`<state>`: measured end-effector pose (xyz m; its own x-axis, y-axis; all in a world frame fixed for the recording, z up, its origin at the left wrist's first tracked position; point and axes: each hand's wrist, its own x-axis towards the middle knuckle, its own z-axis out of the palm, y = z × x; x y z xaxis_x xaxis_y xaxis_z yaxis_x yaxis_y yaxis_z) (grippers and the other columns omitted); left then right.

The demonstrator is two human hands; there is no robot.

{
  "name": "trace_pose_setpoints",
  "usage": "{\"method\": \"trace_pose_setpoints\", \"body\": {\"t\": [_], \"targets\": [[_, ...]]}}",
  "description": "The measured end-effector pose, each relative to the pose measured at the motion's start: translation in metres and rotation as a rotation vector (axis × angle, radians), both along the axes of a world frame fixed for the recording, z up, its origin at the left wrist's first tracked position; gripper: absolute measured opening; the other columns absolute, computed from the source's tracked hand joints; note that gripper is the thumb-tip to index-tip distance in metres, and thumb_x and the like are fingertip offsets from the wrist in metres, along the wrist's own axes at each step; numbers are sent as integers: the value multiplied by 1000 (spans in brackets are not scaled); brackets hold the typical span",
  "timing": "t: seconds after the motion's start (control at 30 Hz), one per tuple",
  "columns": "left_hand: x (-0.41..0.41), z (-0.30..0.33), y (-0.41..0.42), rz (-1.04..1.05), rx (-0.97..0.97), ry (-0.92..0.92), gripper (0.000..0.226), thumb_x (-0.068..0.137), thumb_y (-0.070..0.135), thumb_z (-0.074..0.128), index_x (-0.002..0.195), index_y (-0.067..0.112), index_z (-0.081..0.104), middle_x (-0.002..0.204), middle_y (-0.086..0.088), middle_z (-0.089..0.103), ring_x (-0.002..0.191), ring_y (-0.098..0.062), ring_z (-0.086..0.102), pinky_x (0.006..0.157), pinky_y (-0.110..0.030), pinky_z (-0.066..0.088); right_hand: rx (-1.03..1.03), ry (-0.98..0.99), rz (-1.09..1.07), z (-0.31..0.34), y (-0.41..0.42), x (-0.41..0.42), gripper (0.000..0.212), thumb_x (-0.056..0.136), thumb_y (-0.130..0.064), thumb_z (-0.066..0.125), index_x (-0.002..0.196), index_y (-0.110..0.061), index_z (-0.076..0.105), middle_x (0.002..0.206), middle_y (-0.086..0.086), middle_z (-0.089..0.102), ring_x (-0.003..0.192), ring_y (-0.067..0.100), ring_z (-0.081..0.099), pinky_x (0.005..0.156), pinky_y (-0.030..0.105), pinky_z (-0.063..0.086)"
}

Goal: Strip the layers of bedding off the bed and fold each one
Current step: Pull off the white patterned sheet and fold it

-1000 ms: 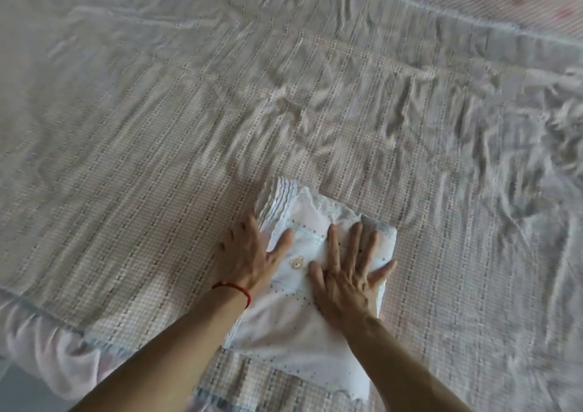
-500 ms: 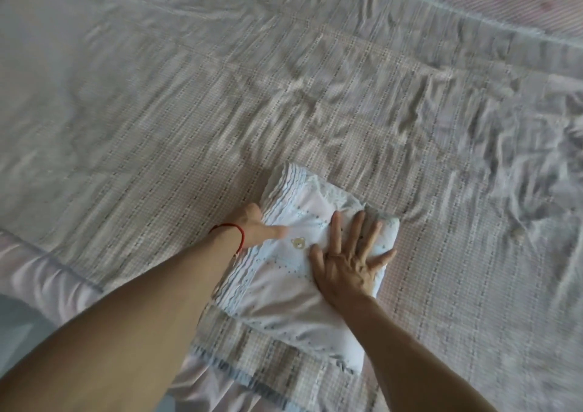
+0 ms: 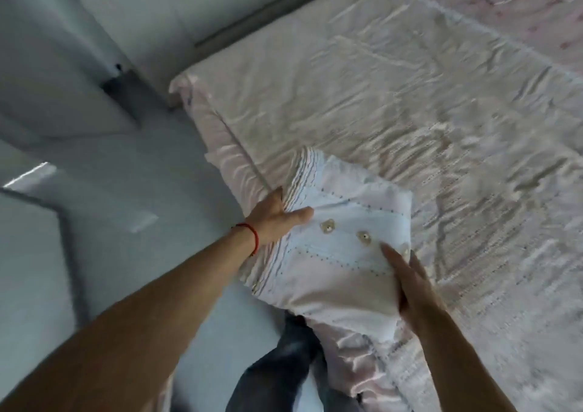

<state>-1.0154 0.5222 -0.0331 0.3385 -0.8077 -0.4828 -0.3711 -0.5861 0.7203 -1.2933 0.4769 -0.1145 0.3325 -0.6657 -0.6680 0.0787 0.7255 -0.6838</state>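
Bedroom, pale floor [image 3: 132, 197] on the left, white cabinet fronts [image 3: 189, 11] beyond the head of the bed [image 3: 394, 102]. Bed is covered by a wrinkled checked sheet [image 3: 473, 190] with a pink layer [image 3: 220, 140] hanging down at its near edge; another pink patterned cloth [image 3: 536, 17] shows far top right.

Folded bedding bundle [image 3: 334, 260]: white, dotted stitch lines, ribbed stacked edges on its left side, two small bear-shaped motifs on top. It sits at the bed's near edge, partly overhanging toward the person.

Left hand [image 3: 274, 219]: grips the bundle's left side, thumb lying on top, fingers hidden under or behind the fold. Red string bracelet [image 3: 252, 233] on that wrist.

Right hand [image 3: 410, 282]: against the bundle's right side, thumb on top, fingers running along the edge; whether they curl under it cannot be told, frame is motion-blurred.

Dark trouser leg [image 3: 277, 367] visible below the bundle, between the forearms.

No readable text, brand or label anywhere; the bear motifs carry no lettering that resolves.
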Motion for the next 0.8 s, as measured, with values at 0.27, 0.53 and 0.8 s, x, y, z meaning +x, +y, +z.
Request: {"method": "trace_pose_setpoints", "body": {"t": [0.27,0.53,0.8], "targets": [[43,69,320,844,-208,134,57,85,59,72,131,28,57,117,9,71,111,-16,67,95,-27,54,-239,-64,797,108,107,163,51,85,-27,81,130,-19,60,121,16,72,103,41,73,82,66,59],[-90,65,599,1514,-535,414,55,89,41,69,139,37,46,132,6,67,121,-18,65,101,-40,54,-518,-18,1557,129,337,260,50,80,-31,86,121,-19,61,115,7,75,97,26,76,84,54,62],[-217,8,777,1935,-716,593,60,93,20,72,144,30,43,135,-11,64,119,-35,65,100,-60,51,-648,-25,1974,117,583,255,39,86,-21,82,118,-19,61,108,1,75,85,12,76,64,26,60]]}}
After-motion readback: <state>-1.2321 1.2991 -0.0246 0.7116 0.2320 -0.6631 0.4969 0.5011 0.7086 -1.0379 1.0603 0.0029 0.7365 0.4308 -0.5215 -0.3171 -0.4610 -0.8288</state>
